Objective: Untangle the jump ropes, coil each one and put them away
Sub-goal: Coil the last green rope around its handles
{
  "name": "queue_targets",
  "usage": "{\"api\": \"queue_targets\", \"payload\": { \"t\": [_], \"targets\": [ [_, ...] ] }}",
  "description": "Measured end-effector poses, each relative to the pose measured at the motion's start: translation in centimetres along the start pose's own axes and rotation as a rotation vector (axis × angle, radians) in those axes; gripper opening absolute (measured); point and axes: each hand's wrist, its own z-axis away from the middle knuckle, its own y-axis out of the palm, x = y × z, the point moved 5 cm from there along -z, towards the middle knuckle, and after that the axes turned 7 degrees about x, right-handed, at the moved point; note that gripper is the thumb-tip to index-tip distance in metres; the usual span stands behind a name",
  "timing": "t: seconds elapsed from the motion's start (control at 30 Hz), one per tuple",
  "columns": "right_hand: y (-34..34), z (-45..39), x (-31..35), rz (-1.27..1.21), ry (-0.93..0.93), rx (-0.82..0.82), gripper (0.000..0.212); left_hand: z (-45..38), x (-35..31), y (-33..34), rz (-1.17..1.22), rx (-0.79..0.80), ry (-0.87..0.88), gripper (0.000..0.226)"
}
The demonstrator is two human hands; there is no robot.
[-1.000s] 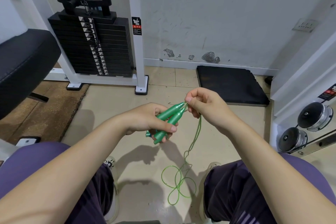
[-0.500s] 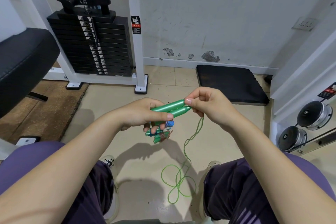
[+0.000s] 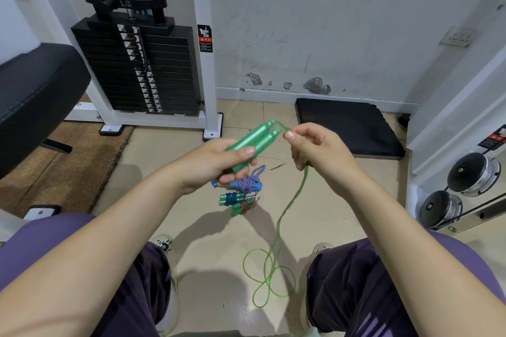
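Note:
My left hand [image 3: 210, 164] grips the two green handles [image 3: 256, 139] of a jump rope side by side, their tips pointing up and right. My right hand [image 3: 319, 152] pinches the thin green cord [image 3: 287, 208] just beyond the handle tips. The cord hangs down from that hand and ends in loose loops [image 3: 267, 276] on the floor between my feet. On the floor below my left hand lie three wound ropes: a blue and white one [image 3: 250, 182], one with teal handles [image 3: 231, 199] and one with a reddish cord [image 3: 245, 206].
A weight stack machine [image 3: 142, 68] with a white frame stands at the back left, beside a black padded seat [image 3: 35, 96]. A black mat [image 3: 347, 128] lies by the wall. Dumbbells [image 3: 471, 175] sit on a rack at the right. My knees frame the floor space.
My left hand has lifted the green handles and tilted them upward, uncovering the wound ropes on the floor. My right hand has shifted right, drawing the cord out from the handle tips.

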Motion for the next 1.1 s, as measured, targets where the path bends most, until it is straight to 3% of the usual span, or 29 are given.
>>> {"api": "queue_targets", "payload": {
  "t": [0.1,0.17,0.33,0.43,0.57,0.7,0.87,1.0,1.1],
  "targets": [
    [-0.7,-0.2,-0.4,0.003,0.001,-0.070,0.018,0.1,-0.5,-1.8,0.129,-0.274,0.074,0.028],
    [-0.9,-0.2,-0.7,0.060,0.007,-0.108,0.018,0.2,-0.7,-2.4,0.104,-0.373,0.086,0.028],
    [0.0,-0.3,-0.9,0.298,0.036,-0.073,0.012,0.0,0.1,-2.2,-0.107,-0.365,-0.004,0.028],
    [1.0,0.0,-0.8,0.399,0.005,0.062,0.010,-0.1,0.6,-1.5,-0.242,-0.260,-0.111,0.028],
    [2.6,0.5,-0.3,0.463,-0.075,0.213,0.011,0.2,1.2,0.3,-0.440,0.015,-0.264,0.031],
    [3.6,0.8,0.0,0.400,-0.089,0.306,0.007,0.3,1.2,1.4,-0.579,0.175,-0.290,0.034],
    [5.0,1.0,-0.1,0.378,-0.097,0.373,0.007,0.3,1.7,3.2,-0.557,0.312,-0.311,0.043],
    [4.2,0.7,-0.5,0.238,-0.048,0.344,0.014,0.1,1.1,3.5,-0.388,0.315,-0.241,0.055],
    [3.6,0.5,-0.9,0.125,-0.007,0.308,0.024,0.2,0.8,3.5,-0.310,0.314,-0.202,0.048]
  ]
}}
